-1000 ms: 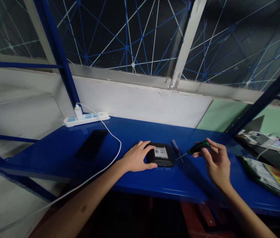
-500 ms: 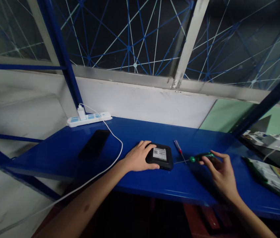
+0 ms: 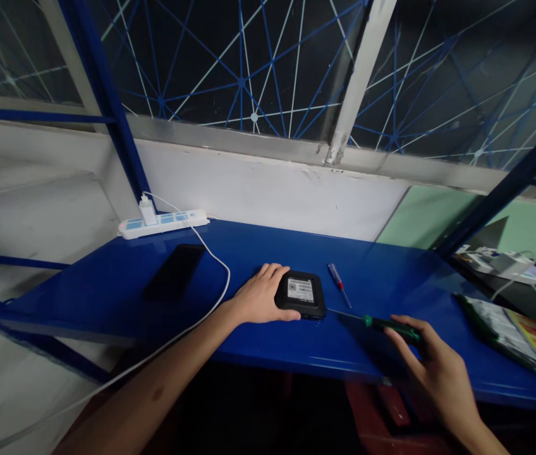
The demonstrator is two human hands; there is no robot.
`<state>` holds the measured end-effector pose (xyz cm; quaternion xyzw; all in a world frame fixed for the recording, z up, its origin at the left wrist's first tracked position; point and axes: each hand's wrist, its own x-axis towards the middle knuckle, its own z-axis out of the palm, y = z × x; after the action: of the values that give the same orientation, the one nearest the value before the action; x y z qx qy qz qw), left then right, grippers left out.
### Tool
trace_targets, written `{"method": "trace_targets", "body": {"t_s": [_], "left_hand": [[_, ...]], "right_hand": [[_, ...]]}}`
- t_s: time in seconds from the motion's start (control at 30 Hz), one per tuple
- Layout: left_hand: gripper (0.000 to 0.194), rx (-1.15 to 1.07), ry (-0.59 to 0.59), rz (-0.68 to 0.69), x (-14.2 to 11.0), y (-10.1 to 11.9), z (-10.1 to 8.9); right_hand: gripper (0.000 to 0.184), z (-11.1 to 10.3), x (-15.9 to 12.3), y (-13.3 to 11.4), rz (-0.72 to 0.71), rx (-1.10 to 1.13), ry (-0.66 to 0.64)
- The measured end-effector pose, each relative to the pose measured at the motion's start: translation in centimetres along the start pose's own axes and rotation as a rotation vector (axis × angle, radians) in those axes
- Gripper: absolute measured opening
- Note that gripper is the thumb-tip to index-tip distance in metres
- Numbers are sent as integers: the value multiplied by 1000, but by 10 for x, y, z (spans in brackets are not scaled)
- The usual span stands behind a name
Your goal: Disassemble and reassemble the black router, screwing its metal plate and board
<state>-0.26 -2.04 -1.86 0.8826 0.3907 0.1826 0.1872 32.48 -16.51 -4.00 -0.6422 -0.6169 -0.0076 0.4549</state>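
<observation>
My left hand (image 3: pixel 264 296) grips the left side of a flat black box-like device (image 3: pixel 318 297) with a white printed label, which lies on the blue table (image 3: pixel 268 347). Its fingers are over the far edge and the thumb is along the near edge. In my right hand (image 3: pixel 432 360) is a screwdriver (image 3: pixel 391 327) with a dark green and black handle, fingers closed round it. The thin shaft points left, its tip close to the device's right edge; whether they touch I cannot tell. Beyond the shaft lies a smaller screwdriver (image 3: pixel 335 278) with a clear and red handle.
A black phone-like slab (image 3: pixel 173 272) lies at left, with a white cable (image 3: pixel 225 272) running past it from a charger in a power strip (image 3: pixel 166 222). A shiny packet (image 3: pixel 514 335) and white electronics (image 3: pixel 509 265) occupy the right. Wall and window stand behind.
My right hand has moved nearer and slightly right, and the green screwdriver now tilts down toward its handle. My left hand keeps its hold on the device. The view has shifted a little.
</observation>
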Motion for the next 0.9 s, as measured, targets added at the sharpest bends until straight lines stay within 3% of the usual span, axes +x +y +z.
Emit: {"method": "trace_targets", "body": {"t_s": [0.27, 0.53, 0.7, 0.9], "left_hand": [[110, -9, -17, -1, 0, 0, 0], [104, -17, -6, 14, 1, -2, 1], [106, -40, -8, 0, -1, 0, -1], [105, -36, 1, 3, -1, 0, 0]], "right_hand": [[29, 0, -10, -8, -185, -104, 19], [29, -2, -7, -16, -385, -231, -47], [30, -3, -2, -14, -401, -261, -97], [28, -8, 21, -25, -353, -181, -249]]}}
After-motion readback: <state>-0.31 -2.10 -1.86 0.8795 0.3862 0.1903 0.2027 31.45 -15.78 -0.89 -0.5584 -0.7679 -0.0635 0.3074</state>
